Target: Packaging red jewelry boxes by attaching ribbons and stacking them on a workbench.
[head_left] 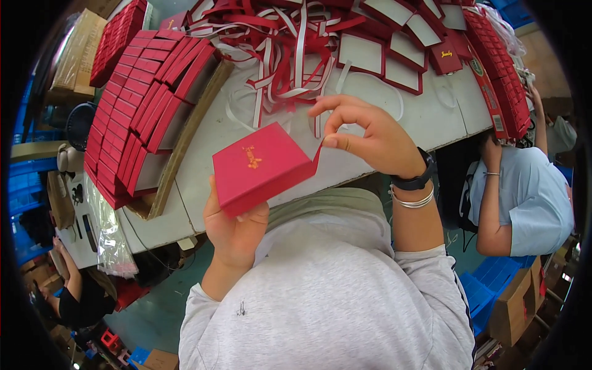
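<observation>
The head view shows the red box (262, 157) over the white table's front edge (185, 235), the left hand (237, 231) closed around its near corner, the right hand (373, 135) pinching a red strip (318, 159) at its right corner. Bare tabletop (431, 120) opens right of the box; left of it, a cardboard tray (186, 139) holds stacked boxes (132, 102); beyond it lie ribbons (300, 52) and white-lined open boxes (361, 53).

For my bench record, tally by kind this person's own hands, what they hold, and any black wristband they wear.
Hands (left hand, right hand): 2
Held red box: 1
Pinched red strip: 1
Black wristband: 1
Total: 5
</observation>
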Action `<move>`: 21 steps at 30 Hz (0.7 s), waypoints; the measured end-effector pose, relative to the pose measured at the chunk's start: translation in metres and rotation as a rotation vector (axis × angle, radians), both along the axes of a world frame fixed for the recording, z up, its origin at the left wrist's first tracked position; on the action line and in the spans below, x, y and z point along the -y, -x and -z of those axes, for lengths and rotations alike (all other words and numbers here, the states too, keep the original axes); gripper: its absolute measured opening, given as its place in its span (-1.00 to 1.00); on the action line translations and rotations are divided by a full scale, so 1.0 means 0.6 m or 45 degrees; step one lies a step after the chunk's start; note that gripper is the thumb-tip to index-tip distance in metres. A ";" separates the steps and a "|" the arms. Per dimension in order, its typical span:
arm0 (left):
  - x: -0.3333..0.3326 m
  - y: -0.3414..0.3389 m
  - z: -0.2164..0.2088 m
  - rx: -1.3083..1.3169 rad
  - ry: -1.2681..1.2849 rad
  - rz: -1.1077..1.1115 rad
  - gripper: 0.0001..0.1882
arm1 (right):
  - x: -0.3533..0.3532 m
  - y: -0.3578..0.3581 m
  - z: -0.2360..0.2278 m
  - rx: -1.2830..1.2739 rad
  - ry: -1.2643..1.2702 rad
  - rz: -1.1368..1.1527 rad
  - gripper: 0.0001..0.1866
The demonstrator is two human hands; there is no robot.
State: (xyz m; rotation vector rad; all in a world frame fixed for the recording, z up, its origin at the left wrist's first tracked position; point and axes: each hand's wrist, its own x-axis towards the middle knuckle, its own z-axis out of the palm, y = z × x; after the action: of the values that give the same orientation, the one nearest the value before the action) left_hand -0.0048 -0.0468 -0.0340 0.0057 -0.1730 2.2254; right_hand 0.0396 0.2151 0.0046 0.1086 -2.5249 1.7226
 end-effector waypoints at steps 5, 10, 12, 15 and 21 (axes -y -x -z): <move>-0.009 -0.018 -0.050 0.162 0.388 0.017 -0.49 | 0.018 -0.012 -0.015 -0.086 0.261 -0.354 -0.84; -0.011 -0.009 -0.034 -0.049 0.599 0.043 -0.36 | 0.042 -0.034 -0.025 -0.194 0.431 -0.315 -0.89; -0.031 -0.004 -0.042 -0.171 0.834 0.020 -0.32 | 0.050 -0.042 -0.033 -0.083 0.379 -0.130 -0.87; -0.063 -0.023 -0.055 -0.301 0.278 -0.084 -0.25 | 0.063 -0.045 -0.026 -0.154 0.151 0.045 -0.86; -0.054 -0.041 -0.038 -0.969 1.090 -0.419 -0.41 | 0.095 -0.061 -0.024 -0.149 -0.117 0.237 -0.85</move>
State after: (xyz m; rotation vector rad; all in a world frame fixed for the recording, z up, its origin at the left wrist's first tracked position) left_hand 0.0197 -0.0145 -0.0112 0.4265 1.2551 2.2774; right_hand 0.0761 0.1584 0.0191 -0.0189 -2.4430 1.4884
